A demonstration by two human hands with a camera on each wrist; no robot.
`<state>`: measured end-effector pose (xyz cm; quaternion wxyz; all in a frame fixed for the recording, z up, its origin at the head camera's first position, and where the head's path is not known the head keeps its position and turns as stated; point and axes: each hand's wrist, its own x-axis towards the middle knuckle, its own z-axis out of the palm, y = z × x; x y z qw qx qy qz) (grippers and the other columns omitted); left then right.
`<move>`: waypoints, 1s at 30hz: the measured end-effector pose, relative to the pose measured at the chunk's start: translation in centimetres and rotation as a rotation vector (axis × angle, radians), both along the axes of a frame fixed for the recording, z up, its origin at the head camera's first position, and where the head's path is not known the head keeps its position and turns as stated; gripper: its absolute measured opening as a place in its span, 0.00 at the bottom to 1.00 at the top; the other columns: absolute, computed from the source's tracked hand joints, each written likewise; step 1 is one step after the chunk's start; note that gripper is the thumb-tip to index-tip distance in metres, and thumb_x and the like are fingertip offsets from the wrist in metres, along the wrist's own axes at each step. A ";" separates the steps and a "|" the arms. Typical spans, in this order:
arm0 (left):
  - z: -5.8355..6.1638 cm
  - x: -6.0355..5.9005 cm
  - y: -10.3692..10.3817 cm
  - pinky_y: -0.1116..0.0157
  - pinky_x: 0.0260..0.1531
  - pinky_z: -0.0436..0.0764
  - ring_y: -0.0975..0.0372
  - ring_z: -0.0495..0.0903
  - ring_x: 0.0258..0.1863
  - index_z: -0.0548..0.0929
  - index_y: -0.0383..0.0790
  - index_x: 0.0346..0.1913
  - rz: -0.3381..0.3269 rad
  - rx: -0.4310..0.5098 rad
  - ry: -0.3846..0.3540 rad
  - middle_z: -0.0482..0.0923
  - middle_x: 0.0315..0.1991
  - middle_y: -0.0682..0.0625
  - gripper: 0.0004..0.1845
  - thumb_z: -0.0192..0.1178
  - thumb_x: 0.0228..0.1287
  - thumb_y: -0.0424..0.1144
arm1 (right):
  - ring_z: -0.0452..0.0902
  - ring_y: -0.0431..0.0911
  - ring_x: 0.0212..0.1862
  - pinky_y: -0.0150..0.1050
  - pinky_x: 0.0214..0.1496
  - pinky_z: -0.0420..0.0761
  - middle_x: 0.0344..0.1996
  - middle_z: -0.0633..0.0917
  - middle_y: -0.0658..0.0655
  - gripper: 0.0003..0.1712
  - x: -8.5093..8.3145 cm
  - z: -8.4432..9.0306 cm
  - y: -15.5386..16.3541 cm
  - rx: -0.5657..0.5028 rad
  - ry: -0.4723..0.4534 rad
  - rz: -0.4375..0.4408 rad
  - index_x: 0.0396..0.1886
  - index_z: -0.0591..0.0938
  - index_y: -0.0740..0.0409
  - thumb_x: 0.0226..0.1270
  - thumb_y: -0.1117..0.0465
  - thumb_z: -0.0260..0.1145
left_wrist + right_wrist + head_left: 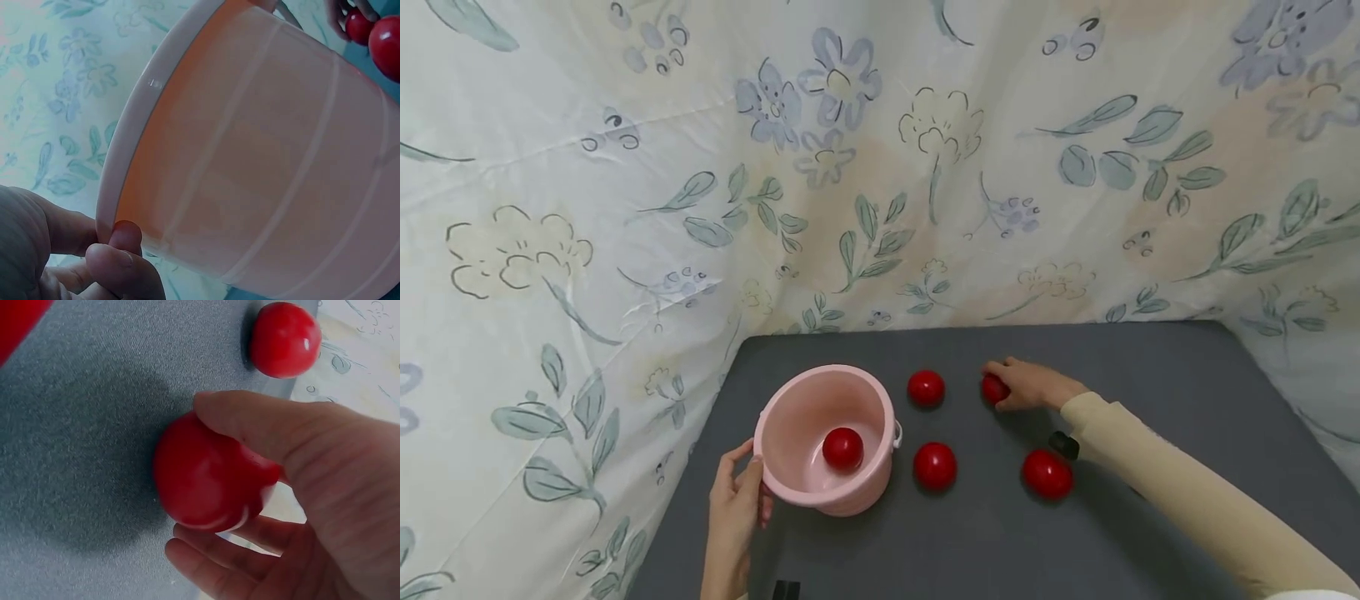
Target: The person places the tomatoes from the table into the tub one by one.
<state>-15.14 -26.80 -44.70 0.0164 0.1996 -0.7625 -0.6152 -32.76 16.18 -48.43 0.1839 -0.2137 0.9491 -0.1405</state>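
A pink bucket (868,490) is tilted at the left of the grey table, its mouth facing the head camera, with one red ball (842,450) inside. My left hand (735,497) grips the bucket's rim on its left side; the left wrist view has the thumb and fingers pinching that rim (134,125). Toward the back of the table, my right hand (1037,386) holds another glossy red ball (203,475). In the right wrist view the thumb lies on one side of this ball and curled fingers on the other. Whether it touches the table is unclear.
Between bucket and right hand are two red balls, one farther back (926,388) and one nearer (936,467). Another red ball (1047,475) lies below the right wrist. Floral cloth (887,167) hangs behind and beside the grey table (985,542).
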 end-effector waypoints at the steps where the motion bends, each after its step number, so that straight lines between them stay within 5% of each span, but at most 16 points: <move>1: 0.0 0.1 0.0 0.70 0.15 0.70 0.67 0.68 0.12 0.64 0.45 0.71 0.001 0.002 0.001 0.72 0.18 0.56 0.21 0.47 0.81 0.43 | 0.78 0.58 0.53 0.57 0.55 0.81 0.59 0.75 0.69 0.38 0.1 -0.2 0.0 0.000 0.000 -0.004 0.71 0.70 0.55 0.64 0.55 0.73; 13: -0.4 0.5 0.0 0.70 0.14 0.69 0.67 0.68 0.12 0.62 0.44 0.73 -0.009 0.025 0.024 0.71 0.18 0.56 0.23 0.47 0.81 0.43 | 0.78 0.54 0.49 0.52 0.49 0.82 0.55 0.78 0.65 0.37 0.2 1.1 -0.1 0.002 0.014 0.021 0.69 0.72 0.56 0.60 0.55 0.74; 24: -0.4 0.5 0.1 0.70 0.14 0.69 0.67 0.68 0.11 0.61 0.43 0.73 -0.006 0.038 0.040 0.71 0.17 0.57 0.24 0.47 0.81 0.44 | 0.75 0.52 0.55 0.45 0.52 0.83 0.57 0.78 0.60 0.36 -0.8 8.4 0.9 -0.147 -0.126 0.045 0.69 0.69 0.58 0.64 0.55 0.71; 30: -0.5 0.5 0.2 0.70 0.14 0.69 0.67 0.67 0.11 0.61 0.43 0.73 -0.008 0.036 0.043 0.71 0.17 0.57 0.24 0.47 0.81 0.43 | 0.74 0.56 0.57 0.47 0.51 0.84 0.59 0.77 0.62 0.36 -0.9 13.6 1.2 -0.169 -0.034 0.017 0.69 0.68 0.57 0.63 0.58 0.72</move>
